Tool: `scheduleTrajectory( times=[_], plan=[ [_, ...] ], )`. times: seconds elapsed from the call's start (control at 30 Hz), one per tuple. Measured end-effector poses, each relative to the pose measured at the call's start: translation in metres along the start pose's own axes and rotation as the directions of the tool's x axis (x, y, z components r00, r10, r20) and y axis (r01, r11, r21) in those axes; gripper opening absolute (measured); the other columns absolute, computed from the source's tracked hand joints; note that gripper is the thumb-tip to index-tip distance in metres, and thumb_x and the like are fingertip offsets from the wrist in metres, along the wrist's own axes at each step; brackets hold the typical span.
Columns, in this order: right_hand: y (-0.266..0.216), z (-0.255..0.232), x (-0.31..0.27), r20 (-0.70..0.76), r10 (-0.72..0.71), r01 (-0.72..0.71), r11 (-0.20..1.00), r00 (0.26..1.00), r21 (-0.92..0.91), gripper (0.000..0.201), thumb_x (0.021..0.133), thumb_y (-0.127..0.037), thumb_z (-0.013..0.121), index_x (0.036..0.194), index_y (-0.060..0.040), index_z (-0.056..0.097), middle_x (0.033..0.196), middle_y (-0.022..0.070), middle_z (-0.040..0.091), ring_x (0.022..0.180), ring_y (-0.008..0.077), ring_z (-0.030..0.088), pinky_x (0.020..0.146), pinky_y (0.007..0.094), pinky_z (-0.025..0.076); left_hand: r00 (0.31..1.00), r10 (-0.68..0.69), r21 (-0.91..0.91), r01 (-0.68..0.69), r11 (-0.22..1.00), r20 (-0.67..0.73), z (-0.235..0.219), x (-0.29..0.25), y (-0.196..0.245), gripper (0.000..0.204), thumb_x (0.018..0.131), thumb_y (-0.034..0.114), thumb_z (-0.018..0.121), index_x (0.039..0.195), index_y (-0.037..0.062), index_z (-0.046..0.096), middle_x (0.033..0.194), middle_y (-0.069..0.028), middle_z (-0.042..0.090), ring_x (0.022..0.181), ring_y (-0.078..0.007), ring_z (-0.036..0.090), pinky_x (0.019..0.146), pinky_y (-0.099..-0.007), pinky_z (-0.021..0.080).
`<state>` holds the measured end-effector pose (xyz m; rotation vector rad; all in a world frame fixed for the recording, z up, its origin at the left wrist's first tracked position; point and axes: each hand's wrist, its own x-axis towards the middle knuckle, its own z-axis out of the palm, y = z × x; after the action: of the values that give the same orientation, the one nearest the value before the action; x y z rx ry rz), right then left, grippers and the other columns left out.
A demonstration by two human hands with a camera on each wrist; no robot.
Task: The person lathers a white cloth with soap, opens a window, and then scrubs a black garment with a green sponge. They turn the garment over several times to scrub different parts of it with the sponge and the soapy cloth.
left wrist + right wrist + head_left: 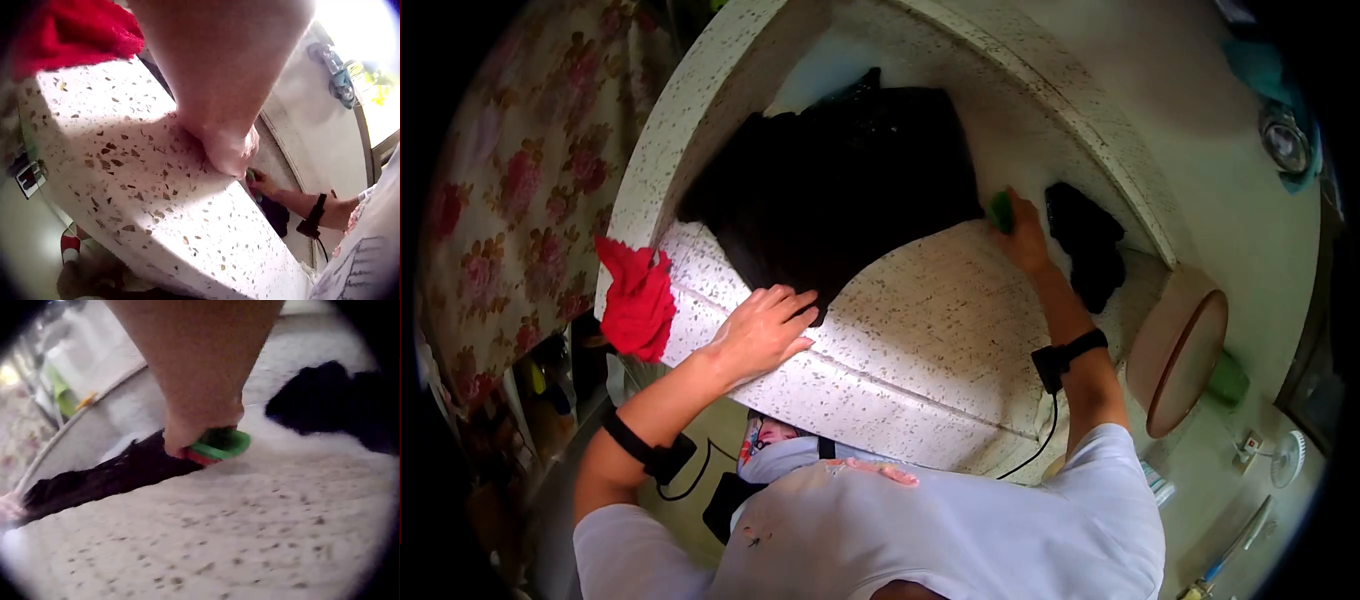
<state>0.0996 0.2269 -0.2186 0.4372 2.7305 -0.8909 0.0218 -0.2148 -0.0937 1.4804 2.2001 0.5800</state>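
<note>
A large black cloth (840, 180) lies spread in a speckled stone basin. Its near corner runs up to the front rim, where my left hand (762, 328) rests on it, fingers stretched across the fabric and thumb set apart. In my right hand (1026, 235) is a green scrubbing brush (1000, 212), gripped at the right edge of the cloth. The right wrist view shows the brush (222, 445) with a green top and a red lower part, low over the stone; the fingers are partly hidden behind the wrist.
A smaller dark cloth (1086, 245) lies right of my right forearm. The red cloth (637, 298) hangs over the left rim (700, 90). A pinkish round basin (1180, 350) leans at the right, with a small white fan (1287, 460) beyond it. A floral curtain (525, 190) hangs at the left.
</note>
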Motion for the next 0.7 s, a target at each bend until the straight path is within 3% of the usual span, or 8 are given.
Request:
scheduleTrajectory(
  times=[0.2, 0.33, 0.37, 0.43, 0.5, 0.53, 0.63, 0.7],
  plan=[
    [-0.168, 0.074, -0.009, 0.016, -0.337, 0.337, 0.939, 0.941, -0.065, 0.06, 0.074, -0.031, 0.069, 0.13, -0.0191, 0.049, 0.13, 0.0194, 0.042, 0.122, 0.0371, 0.038, 0.1, 0.0461, 0.035, 0.983, 0.135, 0.043, -0.142, 0.989, 0.123, -0.01, -0.007, -0.005, 0.063, 0.076, 0.044, 0.062, 0.12, 0.0, 0.051, 0.129, -0.0122, 0.048, 0.121, -0.0302, 0.041, 0.105, -0.0429, 0.029],
    [-0.266, 0.091, -0.059, -0.119, -0.354, 0.373, 0.893, 0.928, 0.252, 0.054, 0.073, -0.027, 0.072, 0.124, -0.0198, 0.056, 0.124, 0.0173, 0.047, 0.113, 0.0364, 0.044, 0.097, 0.0455, 0.036, 0.953, 0.214, 0.033, -0.226, 0.974, 0.214, -0.011, -0.017, -0.016, 0.067, 0.078, 0.049, 0.057, 0.123, -0.0001, 0.049, 0.128, -0.0125, 0.049, 0.123, -0.0294, 0.04, 0.108, -0.0438, 0.025],
    [-0.255, 0.102, -0.056, -0.152, -0.335, 0.365, 0.892, 0.93, 0.266, 0.047, 0.072, -0.025, 0.072, 0.115, -0.0139, 0.058, 0.114, 0.0163, 0.051, 0.109, 0.0352, 0.047, 0.095, 0.0467, 0.037, 0.891, 0.165, -0.028, -0.169, 0.985, 0.423, -0.016, -0.015, -0.017, 0.062, 0.075, 0.046, 0.062, 0.117, 0.0013, 0.055, 0.117, -0.0112, 0.055, 0.118, -0.0293, 0.044, 0.106, -0.0451, 0.028],
    [-0.22, 0.131, -0.026, -0.229, -0.314, 0.372, 0.883, 0.921, 0.287, 0.036, 0.069, -0.02, 0.072, 0.098, -0.002, 0.063, 0.095, 0.0143, 0.061, 0.1, 0.0327, 0.053, 0.091, 0.049, 0.038, 0.965, 0.22, 0.008, -0.223, 0.975, 0.145, -0.005, -0.019, -0.019, 0.063, 0.075, 0.048, 0.062, 0.116, 0.0014, 0.056, 0.119, -0.0127, 0.056, 0.118, -0.03, 0.046, 0.104, -0.0469, 0.03],
    [-0.119, 0.085, 0.044, -0.179, -0.296, 0.281, 0.954, 0.938, -0.102, 0.028, 0.076, -0.022, 0.07, 0.093, -0.001, 0.064, 0.098, 0.0162, 0.061, 0.093, 0.0305, 0.057, 0.084, 0.0403, 0.046, 0.974, 0.219, 0.031, -0.221, 0.975, 0.064, -0.002, -0.02, -0.02, 0.066, 0.076, 0.051, 0.06, 0.118, 0.0003, 0.054, 0.127, -0.0142, 0.052, 0.12, -0.0315, 0.046, 0.103, -0.0474, 0.031],
    [-0.085, 0.095, 0.061, -0.38, -0.109, 0.077, 0.992, 0.919, -0.098, 0.03, 0.074, -0.022, 0.072, 0.096, -0.0036, 0.066, 0.092, 0.0159, 0.064, 0.083, 0.033, 0.059, 0.076, 0.0384, 0.051, 0.976, 0.207, 0.021, -0.208, 0.978, 0.067, -0.002, -0.02, -0.022, 0.066, 0.077, 0.051, 0.059, 0.119, 0.0, 0.054, 0.127, -0.0143, 0.052, 0.12, -0.0318, 0.046, 0.103, -0.0476, 0.031],
    [-0.098, 0.068, 0.067, -0.205, -0.274, 0.241, 0.955, 0.94, -0.17, 0.032, 0.074, -0.023, 0.071, 0.099, -0.004, 0.066, 0.102, 0.0173, 0.062, 0.089, 0.0338, 0.059, 0.08, 0.0394, 0.05, 0.98, 0.19, -0.026, -0.189, 0.982, 0.059, -0.005, -0.022, -0.019, 0.068, 0.079, 0.053, 0.056, 0.119, -0.0011, 0.054, 0.128, -0.0149, 0.05, 0.12, -0.0331, 0.046, 0.104, -0.0487, 0.03],
    [-0.182, 0.066, 0.035, -0.043, -0.286, 0.289, 0.95, 0.957, 0.115, 0.03, 0.075, -0.023, 0.07, 0.098, -0.0045, 0.067, 0.111, 0.0167, 0.059, 0.101, 0.0324, 0.056, 0.083, 0.0411, 0.048, 0.98, 0.195, -0.013, -0.194, 0.981, 0.043, -0.005, -0.022, -0.021, 0.067, 0.079, 0.053, 0.055, 0.119, -0.0011, 0.054, 0.128, -0.0149, 0.05, 0.12, -0.0332, 0.045, 0.104, -0.0489, 0.029]
  ],
)
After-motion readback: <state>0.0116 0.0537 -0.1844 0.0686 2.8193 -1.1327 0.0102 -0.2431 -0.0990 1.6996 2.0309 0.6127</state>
